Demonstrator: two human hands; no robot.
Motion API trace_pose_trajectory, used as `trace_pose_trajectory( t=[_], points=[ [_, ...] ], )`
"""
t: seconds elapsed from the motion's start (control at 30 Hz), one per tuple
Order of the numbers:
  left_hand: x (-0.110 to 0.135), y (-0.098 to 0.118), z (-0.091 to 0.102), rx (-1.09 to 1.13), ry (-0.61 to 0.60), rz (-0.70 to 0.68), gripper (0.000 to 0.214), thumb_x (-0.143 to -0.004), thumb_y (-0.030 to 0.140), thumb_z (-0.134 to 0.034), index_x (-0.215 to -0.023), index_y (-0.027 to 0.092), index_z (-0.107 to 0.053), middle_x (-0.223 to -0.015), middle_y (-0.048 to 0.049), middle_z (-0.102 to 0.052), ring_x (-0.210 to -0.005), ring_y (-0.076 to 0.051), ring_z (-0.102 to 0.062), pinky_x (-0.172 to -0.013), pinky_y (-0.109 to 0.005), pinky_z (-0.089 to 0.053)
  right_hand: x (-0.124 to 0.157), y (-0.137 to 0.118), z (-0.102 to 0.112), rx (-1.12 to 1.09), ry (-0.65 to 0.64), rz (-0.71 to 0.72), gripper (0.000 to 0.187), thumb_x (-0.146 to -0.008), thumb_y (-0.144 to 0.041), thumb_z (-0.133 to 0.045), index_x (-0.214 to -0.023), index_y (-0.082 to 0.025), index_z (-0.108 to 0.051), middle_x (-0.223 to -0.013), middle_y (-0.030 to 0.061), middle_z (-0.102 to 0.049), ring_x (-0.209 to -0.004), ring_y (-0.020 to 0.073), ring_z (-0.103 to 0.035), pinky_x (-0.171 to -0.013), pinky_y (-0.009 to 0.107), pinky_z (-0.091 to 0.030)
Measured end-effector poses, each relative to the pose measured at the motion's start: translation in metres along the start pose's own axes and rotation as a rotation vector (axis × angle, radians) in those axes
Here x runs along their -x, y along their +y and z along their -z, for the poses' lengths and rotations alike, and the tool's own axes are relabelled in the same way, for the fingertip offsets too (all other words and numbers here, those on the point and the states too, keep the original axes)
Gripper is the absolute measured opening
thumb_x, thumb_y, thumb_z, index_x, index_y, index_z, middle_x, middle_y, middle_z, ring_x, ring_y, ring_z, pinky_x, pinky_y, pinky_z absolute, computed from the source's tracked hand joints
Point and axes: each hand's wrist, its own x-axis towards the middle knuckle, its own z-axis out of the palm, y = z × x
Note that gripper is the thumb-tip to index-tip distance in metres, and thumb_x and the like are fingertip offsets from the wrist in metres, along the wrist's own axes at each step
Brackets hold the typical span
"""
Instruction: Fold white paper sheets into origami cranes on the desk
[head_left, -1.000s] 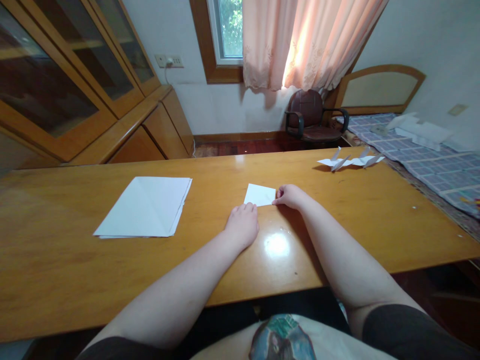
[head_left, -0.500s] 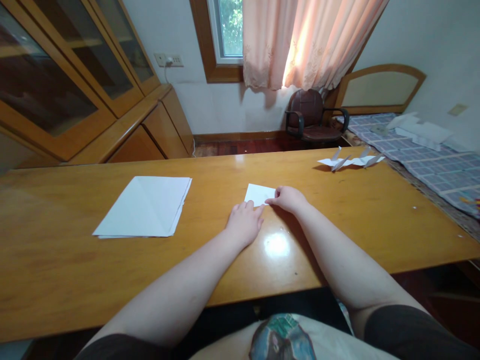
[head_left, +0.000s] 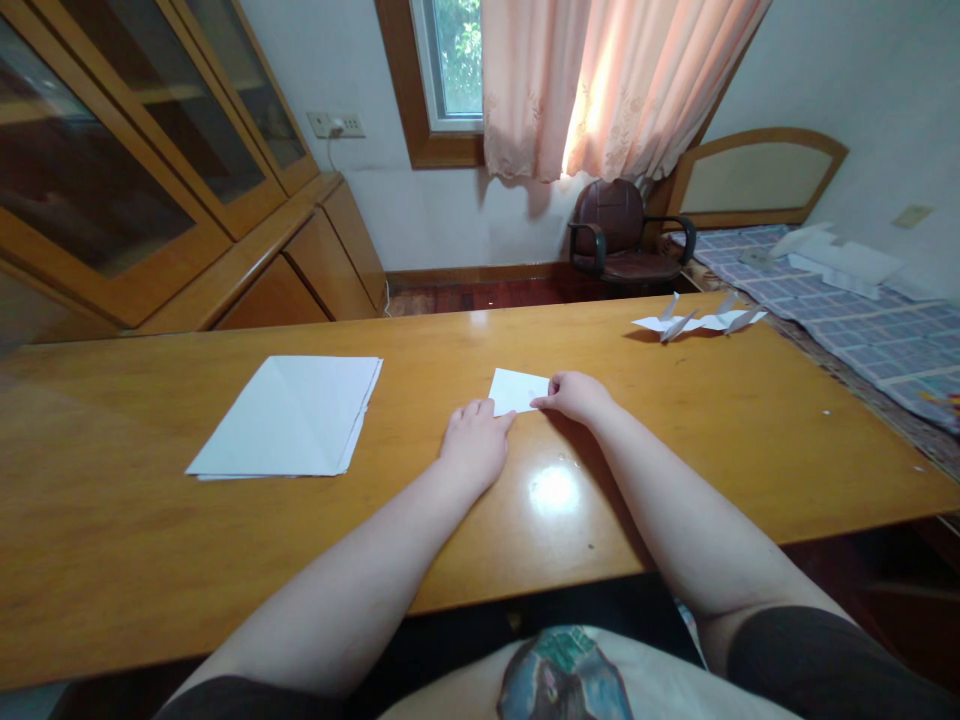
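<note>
A small folded piece of white paper lies flat on the wooden table in front of me. My right hand pinches its right edge between thumb and fingers. At the lower left corner of the paper rests my left hand, palm down, fingers stretched out and thumb pointing along the near edge. The left fingertips touch or nearly touch the paper's left side.
On the left of the table lies a stack of white paper sheets. Folded paper cranes stand near the far right edge. Beyond are a brown armchair, a bed and a glass-door cabinet.
My left hand has slid a little to the left along the paper's near edge, uncovering more of it. My right hand keeps its pinch in the same place.
</note>
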Motion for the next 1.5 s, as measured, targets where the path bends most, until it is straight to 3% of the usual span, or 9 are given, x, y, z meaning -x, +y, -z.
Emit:
trace_pose_trajectory(
  t=[0.23, 0.57, 0.77, 1.07, 1.27, 1.5],
  points=[
    [0.007, 0.001, 0.005, -0.073, -0.080, 0.090, 0.042, -0.088, 0.022, -0.042, -0.128, 0.020, -0.056, -0.129, -0.0157, -0.053, -0.128, -0.033, -0.037, -0.097, -0.046, -0.035, -0.001, 0.001, 0.000, -0.017, -0.005, -0.008, 0.041, -0.063, -0.061, -0.070, -0.076, -0.023, -0.066, -0.076, 0.0026, -0.068, -0.068, 0.0168, -0.059, -0.056, 0.025, -0.034],
    [0.007, -0.003, 0.017, -0.074, -0.114, 0.149, 0.030, -0.086, 0.020, -0.043, -0.103, 0.014, -0.068, -0.107, -0.0169, -0.061, -0.104, -0.030, -0.052, -0.084, -0.042, -0.041, -0.001, 0.001, 0.001, -0.016, -0.011, -0.015, 0.042, -0.062, -0.062, -0.071, -0.076, -0.023, -0.065, -0.077, 0.0027, -0.068, -0.070, 0.0178, -0.060, -0.056, 0.025, -0.035],
    [0.002, -0.011, 0.014, -0.071, -0.064, 0.148, 0.031, -0.087, 0.023, -0.040, -0.093, 0.015, -0.070, -0.098, -0.0143, -0.063, -0.097, -0.028, -0.056, -0.083, -0.040, -0.043, 0.000, 0.000, 0.001, -0.014, -0.012, -0.018, 0.040, -0.063, -0.061, -0.070, -0.076, -0.023, -0.065, -0.076, 0.0026, -0.068, -0.068, 0.0175, -0.059, -0.056, 0.025, -0.035],
    [-0.014, -0.027, 0.004, 0.062, 0.058, 0.196, 0.031, -0.093, 0.027, -0.035, -0.099, 0.020, -0.064, -0.098, -0.0098, -0.066, -0.092, -0.024, -0.060, -0.080, -0.037, -0.044, 0.000, 0.000, 0.000, -0.005, -0.008, -0.008, 0.041, -0.063, -0.062, -0.070, -0.076, -0.023, -0.066, -0.077, 0.0032, -0.068, -0.070, 0.0178, -0.060, -0.056, 0.025, -0.035],
    [-0.027, -0.040, -0.005, 0.254, 0.060, 0.255, 0.027, -0.089, 0.031, -0.042, -0.093, 0.023, -0.067, -0.096, -0.0050, -0.069, -0.091, -0.021, -0.060, -0.079, -0.033, -0.045, -0.001, 0.000, 0.000, -0.012, -0.008, -0.017, 0.041, -0.062, -0.061, -0.070, -0.076, -0.023, -0.066, -0.077, 0.0032, -0.068, -0.070, 0.0179, -0.060, -0.057, 0.025, -0.035],
    [-0.029, -0.036, -0.011, 0.241, 0.068, 0.236, 0.025, -0.081, 0.038, -0.054, -0.097, 0.023, -0.064, -0.101, -0.0061, -0.068, -0.097, -0.025, -0.058, -0.084, -0.038, -0.044, 0.000, -0.001, 0.000, -0.022, -0.008, -0.019, 0.039, -0.063, -0.060, -0.070, -0.074, -0.023, -0.064, -0.075, 0.0027, -0.068, -0.069, 0.0175, -0.059, -0.056, 0.026, -0.035]
  ],
)
